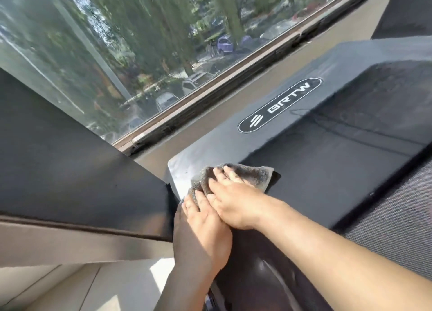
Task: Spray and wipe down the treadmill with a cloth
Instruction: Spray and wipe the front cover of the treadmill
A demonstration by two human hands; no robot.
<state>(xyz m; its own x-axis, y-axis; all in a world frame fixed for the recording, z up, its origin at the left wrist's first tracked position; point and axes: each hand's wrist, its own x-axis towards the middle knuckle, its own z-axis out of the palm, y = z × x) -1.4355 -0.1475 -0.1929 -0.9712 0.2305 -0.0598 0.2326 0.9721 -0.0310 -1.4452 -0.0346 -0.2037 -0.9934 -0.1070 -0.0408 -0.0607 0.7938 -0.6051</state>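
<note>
The treadmill's dark front motor cover point(292, 123) carries an oval logo plate, and the textured belt point(397, 229) lies at the lower right. A grey cloth point(254, 174) lies crumpled on the cover's near left corner. My right hand point(233, 198) presses flat on the cloth with its fingers straight. My left hand point(205, 219) lies just beside it at the corner's edge, fingers extended onto the cloth's lower fold. No spray bottle is in view.
A dark upright panel point(70, 170) stands close on the left of the corner. A window point(117, 53) with a brown sill point(210, 128) runs behind the treadmill. Pale floor point(70, 282) shows at the bottom left.
</note>
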